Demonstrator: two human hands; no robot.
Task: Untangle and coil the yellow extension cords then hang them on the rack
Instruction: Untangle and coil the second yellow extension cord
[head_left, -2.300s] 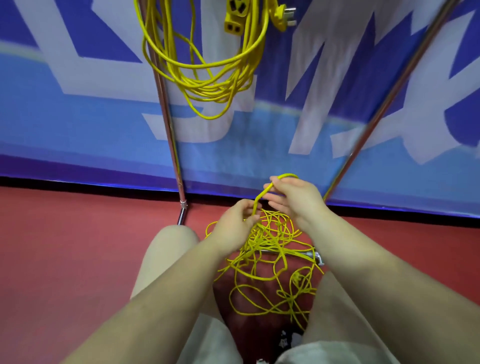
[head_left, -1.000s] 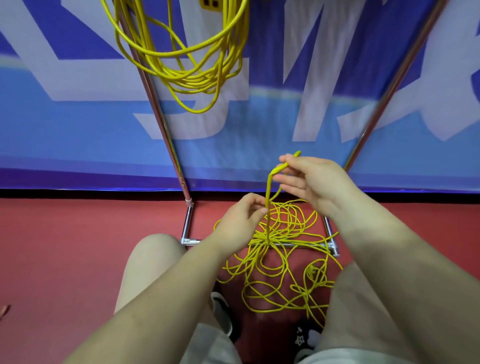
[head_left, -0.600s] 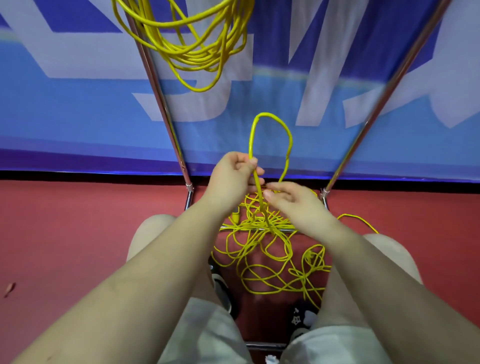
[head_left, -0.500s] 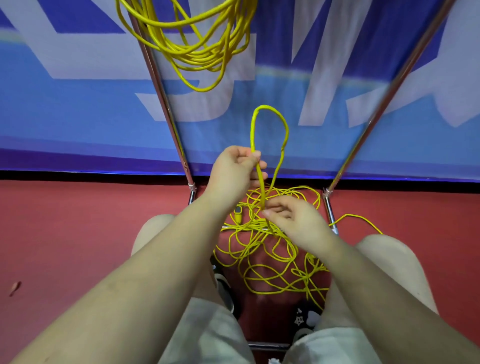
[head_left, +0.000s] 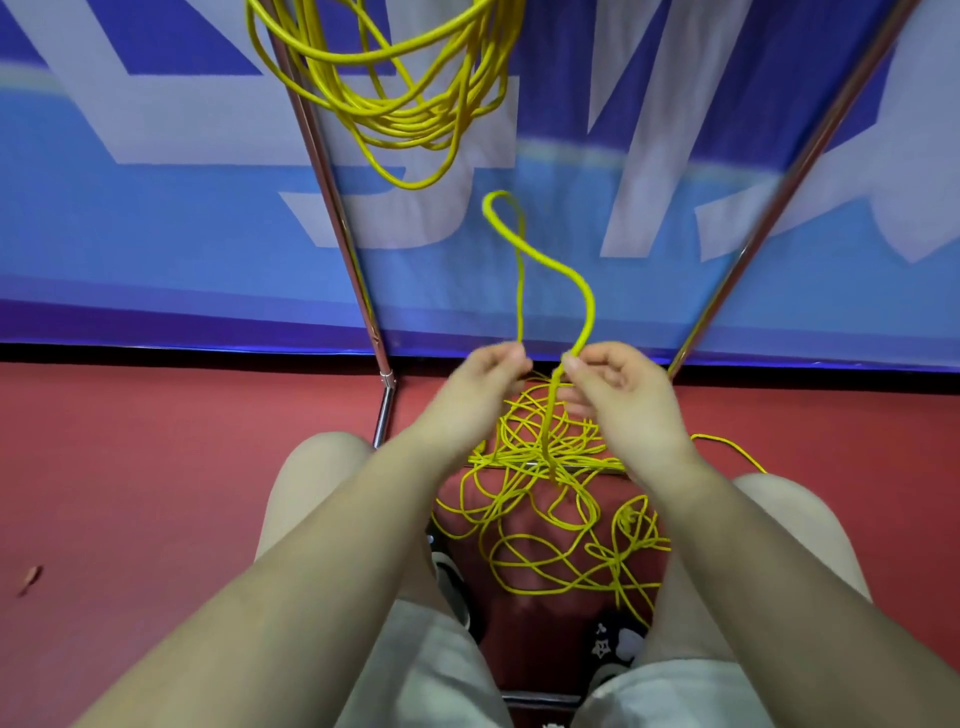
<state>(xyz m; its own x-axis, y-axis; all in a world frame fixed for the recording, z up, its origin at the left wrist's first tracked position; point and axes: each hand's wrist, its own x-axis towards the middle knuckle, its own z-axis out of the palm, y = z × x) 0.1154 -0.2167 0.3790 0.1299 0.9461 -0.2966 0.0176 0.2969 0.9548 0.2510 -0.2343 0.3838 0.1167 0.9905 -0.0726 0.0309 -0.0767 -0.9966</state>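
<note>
A tangled yellow extension cord (head_left: 550, 519) lies in a loose heap on the red floor between my knees. From it a twisted loop of cord (head_left: 519, 244) stands up in front of the blue banner. My left hand (head_left: 483, 384) pinches the loop's left strand and my right hand (head_left: 618, 389) pinches its right strand, both just above the heap. A second yellow cord (head_left: 410, 98), coiled, hangs from the rack at the top of the view. The rack's left upright (head_left: 332, 208) and right upright (head_left: 779, 197) are shiny metal tubes.
The rack's base tubes (head_left: 384, 421) lie on the red floor around the heap. A blue and white banner (head_left: 156, 234) closes off the back. My bare knees (head_left: 322, 467) flank the heap, and dark shoes (head_left: 613, 644) show below it.
The raised loop has grown taller and twisted into an S shape. My right hand rose level with my left hand, and the two moved apart, each on one strand.
</note>
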